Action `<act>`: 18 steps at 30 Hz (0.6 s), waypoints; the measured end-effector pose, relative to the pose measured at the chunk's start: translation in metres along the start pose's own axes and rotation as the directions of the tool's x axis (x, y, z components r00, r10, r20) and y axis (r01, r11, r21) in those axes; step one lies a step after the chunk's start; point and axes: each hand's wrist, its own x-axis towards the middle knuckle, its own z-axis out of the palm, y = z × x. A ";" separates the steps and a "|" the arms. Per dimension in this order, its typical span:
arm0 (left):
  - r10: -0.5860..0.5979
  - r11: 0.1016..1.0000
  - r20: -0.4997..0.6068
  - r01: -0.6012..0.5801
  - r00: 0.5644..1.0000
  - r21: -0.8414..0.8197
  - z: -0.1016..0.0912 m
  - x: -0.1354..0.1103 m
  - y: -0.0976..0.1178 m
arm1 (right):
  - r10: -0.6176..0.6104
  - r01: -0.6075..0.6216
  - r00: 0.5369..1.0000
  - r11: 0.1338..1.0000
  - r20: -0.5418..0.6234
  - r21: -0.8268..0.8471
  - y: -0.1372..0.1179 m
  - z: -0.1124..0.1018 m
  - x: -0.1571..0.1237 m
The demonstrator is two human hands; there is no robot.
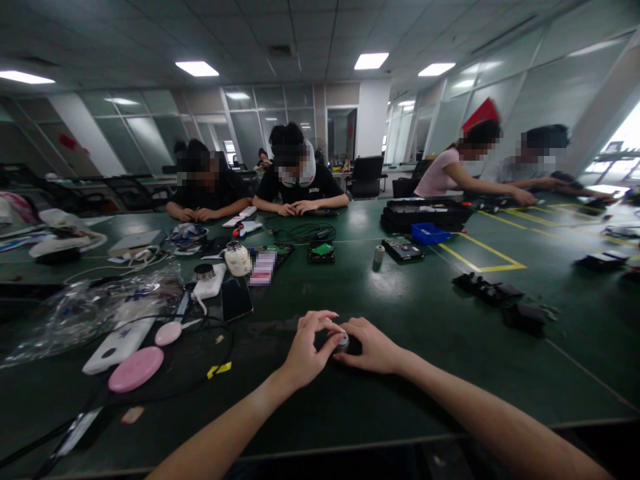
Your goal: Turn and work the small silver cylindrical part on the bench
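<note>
Just ahead of me at the table's middle, my left hand [313, 347] and my right hand [371, 345] meet around a small grey metal cylinder [343, 343]. The thumb and fingers of my left hand close on its left side and top. From the right, my right hand curls its thumb and fingers about it. Its lower part is partly hidden, so I cannot tell whether it rests on the table. A similar small silver cylinder [379, 255] stands upright farther away.
On the green table [430, 400], a black phone [237, 298], a cream jar [237, 259], a pink disc [136, 369] and cables lie left. Circuit boards [321, 252], a blue tray [430, 233] and black parts [524, 319] are ahead and right. Several people sit across the table.
</note>
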 end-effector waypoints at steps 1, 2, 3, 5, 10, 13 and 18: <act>0.000 1.000 -0.004 0.000 1.000 -0.005 0.000 0.000 0.000 | -0.002 0.002 1.000 1.000 -0.001 0.000 0.000 0.000 0.000; 0.000 1.000 -0.007 0.000 1.000 -0.010 0.000 0.001 0.001 | -0.005 0.005 1.000 1.000 -0.002 0.000 0.000 0.000 0.000; 0.000 1.000 -0.012 0.000 1.000 -0.013 0.000 0.002 0.002 | -0.006 0.006 1.000 1.000 -0.005 0.000 0.000 0.000 0.000; -0.006 1.000 -0.024 0.006 1.000 -0.006 0.001 0.003 0.003 | -0.003 0.003 1.000 1.000 -0.006 0.001 0.001 0.001 0.000; -0.045 0.999 -0.056 0.045 0.997 0.000 0.002 0.004 0.002 | 0.007 -0.007 1.000 1.000 0.000 -0.003 0.002 0.003 0.000; -0.059 0.998 -0.112 0.056 0.992 -0.036 0.000 0.005 -0.002 | 0.018 -0.018 1.000 1.000 -0.004 -0.006 0.003 0.003 0.000; -0.127 0.983 -0.207 0.151 0.970 0.104 -0.014 0.011 -0.023 | 0.007 -0.007 1.000 0.998 0.003 0.057 0.000 0.000 0.000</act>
